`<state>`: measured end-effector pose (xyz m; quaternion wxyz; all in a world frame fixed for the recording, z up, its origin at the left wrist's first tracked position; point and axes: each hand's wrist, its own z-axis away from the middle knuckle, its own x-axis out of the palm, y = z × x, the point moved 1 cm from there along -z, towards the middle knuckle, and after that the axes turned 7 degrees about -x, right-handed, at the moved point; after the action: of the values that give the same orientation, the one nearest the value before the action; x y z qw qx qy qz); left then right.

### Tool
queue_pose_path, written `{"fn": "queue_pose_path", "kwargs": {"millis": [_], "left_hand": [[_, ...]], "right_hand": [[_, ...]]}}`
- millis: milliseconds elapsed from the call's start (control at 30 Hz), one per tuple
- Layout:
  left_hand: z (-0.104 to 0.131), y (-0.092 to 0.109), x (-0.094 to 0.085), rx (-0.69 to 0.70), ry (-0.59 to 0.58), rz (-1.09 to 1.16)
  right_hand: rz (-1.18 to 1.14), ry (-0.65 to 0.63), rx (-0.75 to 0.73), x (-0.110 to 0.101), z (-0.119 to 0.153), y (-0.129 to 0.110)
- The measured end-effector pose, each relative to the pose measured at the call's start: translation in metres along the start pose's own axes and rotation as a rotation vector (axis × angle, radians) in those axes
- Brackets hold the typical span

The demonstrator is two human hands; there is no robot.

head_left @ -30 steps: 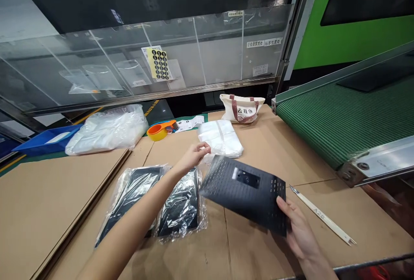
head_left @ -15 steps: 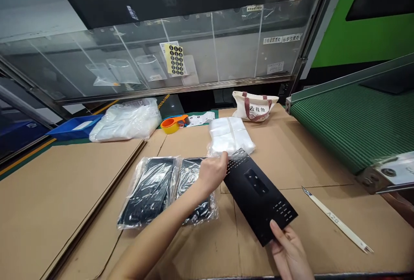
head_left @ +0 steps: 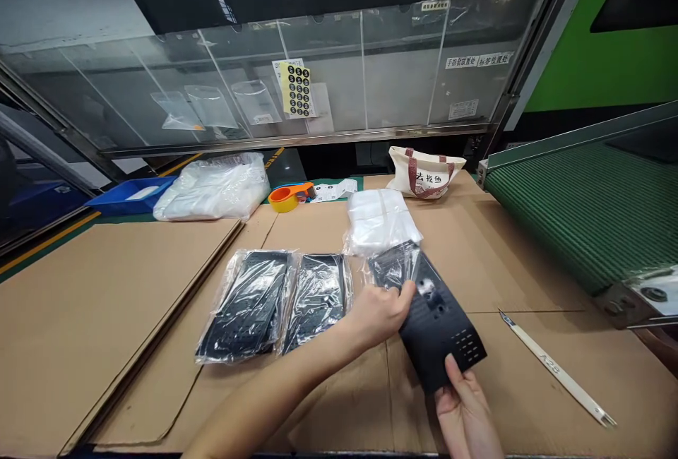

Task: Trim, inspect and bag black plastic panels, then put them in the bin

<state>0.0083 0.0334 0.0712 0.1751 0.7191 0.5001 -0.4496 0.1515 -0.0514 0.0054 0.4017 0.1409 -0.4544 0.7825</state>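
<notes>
A flat black panel (head_left: 450, 318) with rows of small slots is tilted over the table, its far end inside a clear plastic bag (head_left: 395, 265). My left hand (head_left: 384, 311) is closed on the bag's edge, partway along the panel. At the near end, my right hand (head_left: 463, 402) pinches the panel, thumb on top and fingers underneath. To the left lie two bagged black panels, one farther left (head_left: 248, 303) and one nearer my left hand (head_left: 318, 296). My left forearm covers part of the nearer one. Just beyond the held panel sits a stack of clear bags (head_left: 378, 222).
A craft knife (head_left: 554, 367) marked A28 lies at the right, below the green conveyor belt (head_left: 572, 212). Toward the back are a cloth bag (head_left: 426, 173), an orange tape dispenser (head_left: 291, 195), a large plastic bundle (head_left: 215, 187) and a blue tray (head_left: 130, 194). Cardboard (head_left: 121, 289) covers the left side.
My left hand has moved right and toward me, drawing the plastic bag farther over the panel. My right hand still holds the near end. The view has shifted slightly.
</notes>
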Motion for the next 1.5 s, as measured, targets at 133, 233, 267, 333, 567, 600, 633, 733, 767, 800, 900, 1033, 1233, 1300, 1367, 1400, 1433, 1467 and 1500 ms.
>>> {"fn": "queue_pose_path", "kwargs": {"millis": [133, 233, 267, 333, 567, 600, 633, 733, 767, 800, 900, 1033, 1233, 1300, 1367, 1400, 1433, 1467, 1500], "left_hand": [[0.001, 0.003, -0.004, -0.007, 0.016, 0.010], [0.000, 0.000, -0.008, -0.042, 0.045, 0.006], [0.000, -0.001, -0.009, -0.053, 0.056, 0.004], [0.000, -0.002, -0.011, -0.059, 0.087, -0.006], [0.006, 0.012, -0.018, 0.044, 0.041, -0.008], [0.007, 0.015, -0.019, 0.069, 0.026, 0.015], [0.007, 0.018, -0.020, 0.091, 0.018, 0.034], [0.008, 0.024, -0.023, 0.086, 0.005, 0.027], [0.009, 0.026, -0.024, 0.080, -0.006, 0.020], [0.010, 0.028, -0.025, 0.079, -0.019, 0.019], [0.015, 0.035, -0.027, 0.123, -0.025, 0.072], [0.020, 0.045, -0.030, 0.161, 0.028, 0.134], [0.022, 0.051, -0.039, 0.185, 0.067, 0.226], [0.027, 0.053, -0.042, 0.188, 0.036, 0.295], [0.035, 0.054, -0.045, 0.134, -0.026, 0.397], [0.040, 0.053, -0.047, 0.084, -0.057, 0.465], [0.045, 0.052, -0.048, 0.022, -0.091, 0.547], [0.051, 0.051, -0.049, -0.048, -0.133, 0.652], [0.056, 0.048, -0.050, -0.132, -0.185, 0.785]], "right_hand": [[0.097, -0.162, 0.042, -0.001, -0.002, -0.001], [0.125, -0.220, 0.066, -0.008, -0.007, -0.002], [0.097, -0.180, 0.040, -0.011, -0.009, 0.000], [0.056, -0.120, 0.011, -0.017, -0.012, 0.005], [0.085, -0.215, 0.067, -0.020, -0.010, 0.021], [0.065, -0.176, 0.047, -0.019, -0.009, 0.021], [0.055, -0.153, 0.028, -0.017, -0.009, 0.021], [0.099, -0.234, -0.002, -0.010, -0.006, 0.022], [0.121, -0.276, 0.008, -0.007, -0.005, 0.022], [0.129, -0.299, 0.017, -0.005, -0.005, 0.020], [0.093, -0.252, -0.001, -0.002, -0.009, 0.017], [0.176, -0.297, -0.056, -0.002, -0.015, 0.024], [0.176, -0.214, -0.101, 0.009, -0.006, 0.016], [0.118, -0.141, -0.119, 0.017, -0.001, 0.006], [0.127, -0.146, -0.153, 0.022, 0.002, 0.001], [0.161, -0.166, -0.181, 0.022, 0.003, 0.000], [0.212, -0.183, -0.222, 0.022, 0.002, 0.000], [0.274, -0.195, -0.287, 0.019, 0.000, 0.000], [0.350, -0.214, -0.378, 0.016, -0.002, 0.000]]}}
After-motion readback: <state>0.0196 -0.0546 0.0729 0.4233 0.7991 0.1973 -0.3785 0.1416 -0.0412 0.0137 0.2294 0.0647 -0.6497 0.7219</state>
